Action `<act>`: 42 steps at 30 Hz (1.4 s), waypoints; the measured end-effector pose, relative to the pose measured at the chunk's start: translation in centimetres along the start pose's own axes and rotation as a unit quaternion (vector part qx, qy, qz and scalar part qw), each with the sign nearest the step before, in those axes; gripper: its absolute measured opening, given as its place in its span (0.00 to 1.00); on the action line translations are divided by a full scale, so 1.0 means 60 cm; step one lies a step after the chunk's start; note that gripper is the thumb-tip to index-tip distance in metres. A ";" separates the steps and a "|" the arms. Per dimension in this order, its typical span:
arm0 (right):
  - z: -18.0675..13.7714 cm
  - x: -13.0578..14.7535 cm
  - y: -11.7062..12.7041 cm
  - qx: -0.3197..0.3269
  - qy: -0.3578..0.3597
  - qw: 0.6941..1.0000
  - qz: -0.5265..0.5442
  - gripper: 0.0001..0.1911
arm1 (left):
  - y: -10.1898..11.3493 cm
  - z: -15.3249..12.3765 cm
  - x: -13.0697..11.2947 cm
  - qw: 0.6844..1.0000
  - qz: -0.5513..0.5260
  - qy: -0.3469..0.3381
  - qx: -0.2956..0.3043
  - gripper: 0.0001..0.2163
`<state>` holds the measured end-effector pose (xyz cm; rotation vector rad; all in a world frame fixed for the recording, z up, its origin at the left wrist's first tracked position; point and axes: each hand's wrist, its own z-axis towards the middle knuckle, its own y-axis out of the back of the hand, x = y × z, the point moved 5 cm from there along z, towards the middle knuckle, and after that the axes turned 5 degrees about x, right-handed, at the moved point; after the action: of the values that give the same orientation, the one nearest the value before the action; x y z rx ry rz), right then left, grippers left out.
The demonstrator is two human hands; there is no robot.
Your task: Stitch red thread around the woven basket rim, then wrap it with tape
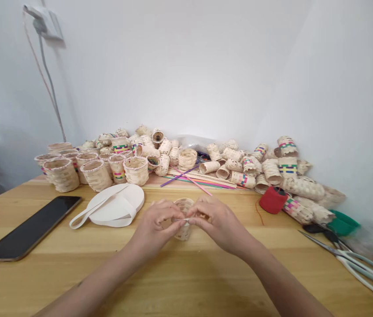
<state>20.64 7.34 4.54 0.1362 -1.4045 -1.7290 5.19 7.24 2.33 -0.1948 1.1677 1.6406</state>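
A small woven bamboo basket [182, 233] stands on the table between my hands, partly hidden by the fingers. My left hand [156, 223] is closed in a pinch at the basket's near side. Facing it, my right hand [218, 224] pinches too, its thumb and fingertips almost meeting the left ones. A thin pale strip [186, 219] spans the short gap between both sets of fingertips, in front of the basket. Whether the strip is bamboo or ribbon, and whether the fingers also touch the basket, I cannot tell.
Left lie a phone [29, 229] and a white ribbon roll [115, 207]. Rimmed baskets [97, 175] stand behind; piled woven tubes [272, 171] and coloured strips [202, 179] line the wall. Right are a red thread spool [272, 200], a green spool [343, 222] and scissors [354, 259].
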 end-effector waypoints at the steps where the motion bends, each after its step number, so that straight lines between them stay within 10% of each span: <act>1: 0.001 -0.011 0.004 -0.018 0.000 0.999 0.028 0.06 | 0.000 0.000 0.003 1.000 0.002 0.012 -0.005 0.05; 7: -0.020 -0.039 0.017 -0.171 0.061 0.983 0.013 0.08 | -0.007 0.000 0.014 0.999 0.028 0.026 -0.016 0.05; 25: -0.019 -0.004 -0.019 -0.088 0.129 0.987 -0.042 0.08 | -0.009 -0.014 -0.004 0.997 0.043 -0.040 -0.056 0.07; 30: -0.017 -0.016 -0.009 -0.096 0.086 0.987 0.100 0.08 | 0.003 -0.018 0.033 0.991 -0.083 0.056 -0.092 0.31; 35: -0.018 -0.034 -0.023 -0.081 0.050 0.984 0.151 0.09 | -0.031 -0.018 0.048 0.962 -0.230 0.148 0.025 0.36; 42: -0.017 -0.038 -0.028 -0.086 0.052 0.987 0.122 0.10 | -0.024 -0.017 0.027 0.984 -0.119 0.131 -0.010 0.30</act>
<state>21.66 8.06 1.81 -0.0378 -1.1403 -1.6056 5.25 7.47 -0.04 -0.5561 1.2701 1.4448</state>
